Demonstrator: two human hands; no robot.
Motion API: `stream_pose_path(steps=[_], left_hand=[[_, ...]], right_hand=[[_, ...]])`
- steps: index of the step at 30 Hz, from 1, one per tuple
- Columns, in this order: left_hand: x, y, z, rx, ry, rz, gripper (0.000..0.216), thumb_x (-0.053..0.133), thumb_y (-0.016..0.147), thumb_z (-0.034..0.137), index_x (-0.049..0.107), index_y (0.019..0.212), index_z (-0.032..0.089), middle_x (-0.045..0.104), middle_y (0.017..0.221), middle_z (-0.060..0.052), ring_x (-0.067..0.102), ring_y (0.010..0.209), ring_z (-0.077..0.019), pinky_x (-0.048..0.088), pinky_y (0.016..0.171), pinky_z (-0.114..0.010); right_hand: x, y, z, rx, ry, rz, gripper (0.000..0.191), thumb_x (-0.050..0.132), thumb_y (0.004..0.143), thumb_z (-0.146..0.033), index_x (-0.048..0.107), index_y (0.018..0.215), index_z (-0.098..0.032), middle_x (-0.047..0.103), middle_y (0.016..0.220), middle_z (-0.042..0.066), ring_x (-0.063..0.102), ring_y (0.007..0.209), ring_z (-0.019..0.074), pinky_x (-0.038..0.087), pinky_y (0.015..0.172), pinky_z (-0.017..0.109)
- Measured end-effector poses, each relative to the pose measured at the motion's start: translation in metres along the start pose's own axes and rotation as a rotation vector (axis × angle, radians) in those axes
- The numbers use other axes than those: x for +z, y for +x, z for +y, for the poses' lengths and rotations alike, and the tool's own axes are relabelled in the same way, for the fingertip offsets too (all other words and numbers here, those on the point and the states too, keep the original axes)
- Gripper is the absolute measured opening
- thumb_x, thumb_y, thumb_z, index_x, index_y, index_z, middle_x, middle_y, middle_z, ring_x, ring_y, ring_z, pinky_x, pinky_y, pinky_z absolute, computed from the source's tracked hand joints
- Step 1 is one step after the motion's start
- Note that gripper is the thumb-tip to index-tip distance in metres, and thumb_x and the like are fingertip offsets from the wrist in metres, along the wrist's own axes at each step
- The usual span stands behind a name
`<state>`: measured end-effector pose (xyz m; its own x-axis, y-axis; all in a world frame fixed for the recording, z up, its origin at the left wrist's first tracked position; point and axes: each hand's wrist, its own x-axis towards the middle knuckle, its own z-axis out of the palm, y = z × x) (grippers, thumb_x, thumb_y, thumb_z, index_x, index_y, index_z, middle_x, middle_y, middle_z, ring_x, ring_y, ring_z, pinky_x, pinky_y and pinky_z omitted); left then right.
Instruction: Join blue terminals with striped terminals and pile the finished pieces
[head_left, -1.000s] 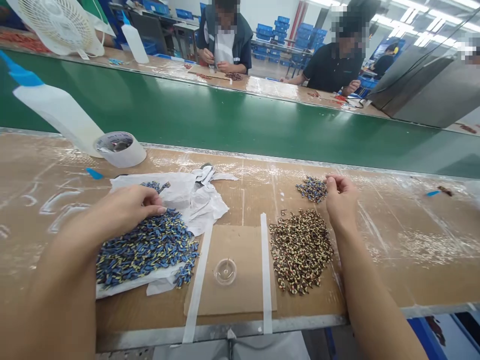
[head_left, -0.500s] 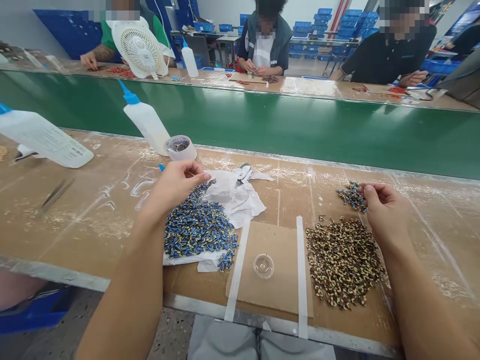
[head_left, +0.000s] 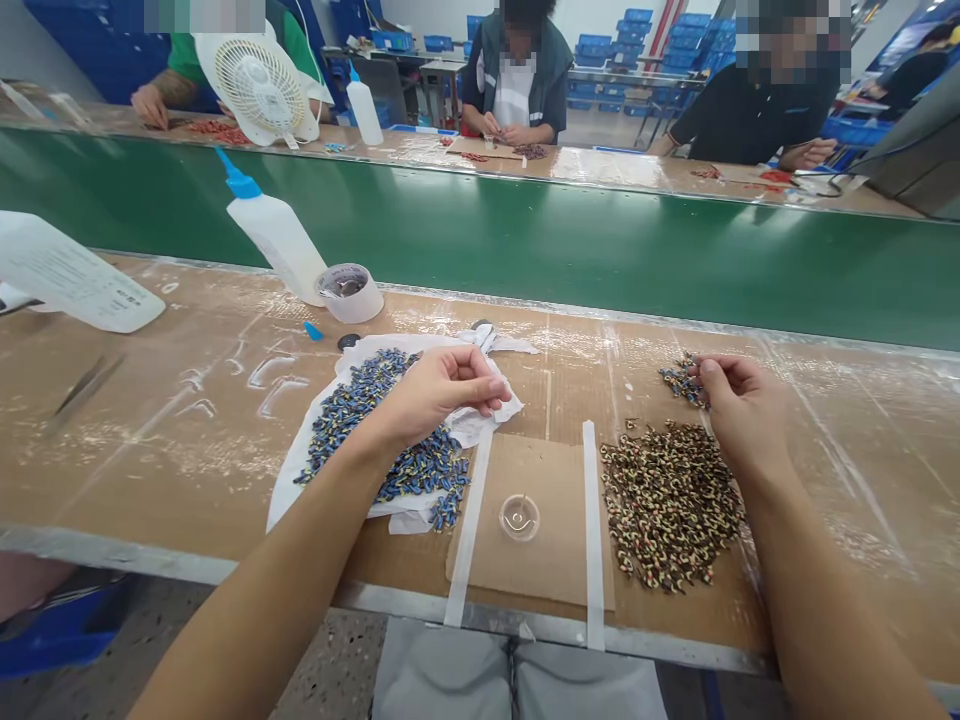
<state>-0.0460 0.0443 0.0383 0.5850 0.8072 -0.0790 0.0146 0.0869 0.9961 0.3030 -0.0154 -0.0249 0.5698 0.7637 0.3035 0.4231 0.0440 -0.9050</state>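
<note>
Left hand clears the middle of the blue pile; right hand stays put

The left hand (head_left: 457, 385) now hangs above the right edge of the blue-and-yellow pieces (head_left: 360, 410), nearer the cardboard sheet (head_left: 555, 580); 0.5 s earlier it is over the pile's far end. Its thumb and fingertips are drawn narrowly together; whether a piece sits between them, I cannot tell. The right hand (head_left: 739, 405) remains at the smaller blue heap (head_left: 679, 385), thumb and index finger beside its pieces; their gap is hidden, so I cannot tell what they hold.

The main blue pile lies on white paper (head_left: 281, 490). Below the smaller heap spreads a mound of brown-and-yellow pieces (head_left: 671, 510). Between the 2 larger piles, a clear round dish (head_left: 519, 518) stands on the cardboard, which is flanked by 2 white tape strips (head_left: 592, 560).

Farther left on the shiny brown tabletop (head_left: 202, 480) are a blue-nozzled squeeze bottle (head_left: 277, 240) touching a tape roll (head_left: 364, 300), a small blue cap (head_left: 313, 331) and a white bottle (head_left: 82, 280) on its side.

Beyond the green strip (head_left: 525, 240), 3 people sit at the opposite bench; a white fan (head_left: 259, 85) stands there, with stacked blue bins (head_left: 634, 35) behind.
</note>
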Motion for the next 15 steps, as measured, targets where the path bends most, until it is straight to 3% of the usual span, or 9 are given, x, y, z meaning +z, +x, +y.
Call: stream_pose_path(steps=[2, 4, 6, 8, 10, 12, 15], left_hand=[[0.006, 0.0, -0.001, -0.017, -0.024, -0.058, 0.023, 0.075, 0.077, 0.025, 0.056, 0.073, 0.012, 0.069, 0.08, -0.008, 0.062, 0.066, -0.0108, 0.05, 0.061, -0.022], [0.011, 0.001, -0.004, -0.024, -0.038, -0.114, 0.02, 0.074, 0.077, 0.024, 0.058, 0.08, 0.012, 0.069, 0.077, -0.007, 0.063, 0.065, -0.0113, 0.051, 0.061, -0.023], [0.014, 0.002, -0.007, -0.026, -0.029, -0.169, 0.019, 0.072, 0.079, 0.024, 0.061, 0.09, 0.013, 0.068, 0.077, -0.006, 0.062, 0.062, -0.0113, 0.052, 0.06, -0.024], [0.017, 0.003, -0.011, -0.034, -0.009, -0.207, 0.02, 0.069, 0.082, 0.024, 0.064, 0.096, 0.012, 0.068, 0.077, -0.006, 0.063, 0.061, -0.0112, 0.053, 0.061, -0.025], [0.02, 0.004, -0.015, -0.044, 0.001, -0.235, 0.019, 0.065, 0.085, 0.025, 0.066, 0.097, 0.011, 0.068, 0.077, -0.007, 0.063, 0.061, -0.0108, 0.053, 0.061, -0.024], [0.022, 0.005, -0.02, -0.054, 0.008, -0.252, 0.018, 0.062, 0.087, 0.026, 0.066, 0.095, 0.01, 0.068, 0.076, -0.007, 0.064, 0.062, -0.0115, 0.054, 0.06, -0.024], [0.024, 0.005, -0.025, -0.054, 0.034, -0.262, 0.015, 0.059, 0.09, 0.024, 0.064, 0.093, 0.01, 0.069, 0.08, -0.009, 0.068, 0.071, -0.0141, 0.056, 0.066, -0.025]], right_hand=[[0.002, -0.009, -0.018, 0.015, 0.088, -0.098, 0.024, 0.064, 0.083, -0.041, 0.069, 0.093, -0.02, 0.068, 0.081, 0.006, 0.061, 0.067, 0.0159, 0.049, 0.06, 0.03], [0.001, -0.02, -0.041, 0.046, 0.241, -0.337, 0.02, 0.063, 0.085, -0.039, 0.068, 0.092, -0.021, 0.064, 0.072, 0.002, 0.057, 0.06, 0.0127, 0.047, 0.055, 0.026], [-0.005, -0.032, -0.064, 0.144, 0.349, -0.816, 0.018, 0.06, 0.089, -0.038, 0.066, 0.087, -0.021, 0.063, 0.065, 0.0, 0.057, 0.055, 0.0114, 0.047, 0.052, 0.025], [-0.012, -0.045, -0.082, 0.264, 0.355, -1.329, 0.022, 0.056, 0.092, -0.038, 0.065, 0.087, -0.019, 0.07, 0.071, 0.003, 0.063, 0.059, 0.0129, 0.05, 0.054, 0.025], [-0.016, -0.058, -0.091, 0.407, 0.312, -1.689, 0.025, 0.055, 0.092, -0.04, 0.066, 0.092, -0.017, 0.074, 0.08, 0.007, 0.069, 0.069, 0.0149, 0.054, 0.061, 0.027], [-0.015, -0.07, -0.092, 0.507, 0.28, -1.885, 0.032, 0.055, 0.091, -0.044, 0.066, 0.097, -0.015, 0.075, 0.087, 0.01, 0.072, 0.077, 0.0163, 0.056, 0.068, 0.029], [-0.006, -0.082, -0.083, 0.514, 0.336, -2.039, 0.048, 0.058, 0.086, -0.054, 0.066, 0.1, -0.009, 0.075, 0.09, 0.016, 0.073, 0.081, 0.0191, 0.057, 0.069, 0.028]])
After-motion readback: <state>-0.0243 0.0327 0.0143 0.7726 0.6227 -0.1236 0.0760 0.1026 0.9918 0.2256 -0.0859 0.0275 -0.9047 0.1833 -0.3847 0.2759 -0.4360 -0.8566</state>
